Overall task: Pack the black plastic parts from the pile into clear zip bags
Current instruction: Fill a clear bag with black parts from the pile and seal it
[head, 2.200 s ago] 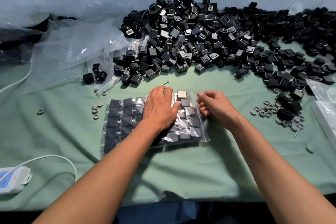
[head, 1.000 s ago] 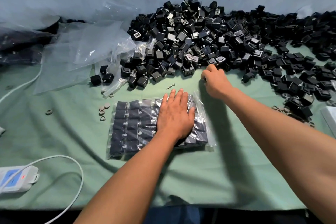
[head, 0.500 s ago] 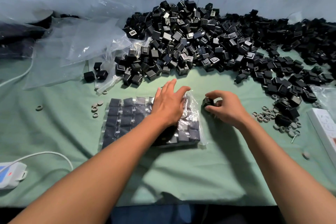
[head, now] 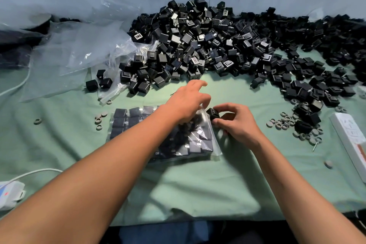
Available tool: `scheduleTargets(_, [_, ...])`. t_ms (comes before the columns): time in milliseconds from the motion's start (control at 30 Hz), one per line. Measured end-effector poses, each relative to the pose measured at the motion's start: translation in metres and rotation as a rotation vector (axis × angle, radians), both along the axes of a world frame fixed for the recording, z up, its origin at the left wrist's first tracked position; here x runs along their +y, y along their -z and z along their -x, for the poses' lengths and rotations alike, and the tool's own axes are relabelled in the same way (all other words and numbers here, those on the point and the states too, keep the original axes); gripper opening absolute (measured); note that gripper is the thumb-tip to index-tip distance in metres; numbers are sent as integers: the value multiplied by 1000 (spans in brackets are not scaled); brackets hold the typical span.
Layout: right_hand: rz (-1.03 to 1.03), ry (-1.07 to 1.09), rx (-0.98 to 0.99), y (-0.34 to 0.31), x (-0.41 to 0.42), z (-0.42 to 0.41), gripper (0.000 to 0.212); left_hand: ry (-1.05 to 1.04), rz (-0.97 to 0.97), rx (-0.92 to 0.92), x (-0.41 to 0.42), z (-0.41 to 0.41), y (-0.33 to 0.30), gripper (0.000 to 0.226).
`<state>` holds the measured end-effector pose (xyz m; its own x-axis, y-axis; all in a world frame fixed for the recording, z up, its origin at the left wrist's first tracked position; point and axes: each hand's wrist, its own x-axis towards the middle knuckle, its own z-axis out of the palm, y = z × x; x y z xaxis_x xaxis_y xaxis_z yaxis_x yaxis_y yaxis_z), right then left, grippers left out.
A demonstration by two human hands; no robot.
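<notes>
A clear zip bag (head: 134, 125) lies flat on the green cloth, filled with rows of black plastic parts. My left hand (head: 188, 101) rests over the bag's right end and lifts its open edge, index finger stretched toward the pile. My right hand (head: 235, 123) pinches one black part (head: 213, 113) at the bag's mouth. A big pile of black parts (head: 208, 45) spreads across the back of the table.
Empty clear bags (head: 79, 53) lie crumpled at the back left. Grey rings (head: 285, 123) and a screw are scattered on the right, a few more rings (head: 100, 118) left of the bag. A white power strip (head: 350, 136) sits at the right edge, a white device (head: 10, 194) with cable at the lower left.
My right hand reached to the pile, took one black part and brought it back to the bag's mouth. My left hand shifted from pressing the bag flat to lifting its open edge.
</notes>
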<state>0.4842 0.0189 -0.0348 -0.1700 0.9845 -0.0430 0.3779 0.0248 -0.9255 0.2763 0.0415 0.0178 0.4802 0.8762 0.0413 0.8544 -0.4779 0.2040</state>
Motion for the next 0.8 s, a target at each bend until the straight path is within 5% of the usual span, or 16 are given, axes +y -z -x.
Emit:
scheduleTargets(367, [12,-190,189,-11,-4,19,23,44,-65,-148,-1,12,-11,7])
scheduleTargets(800, [260,-105,503,-26,2,28,32,26,-62,-136,-4,12,-24,7])
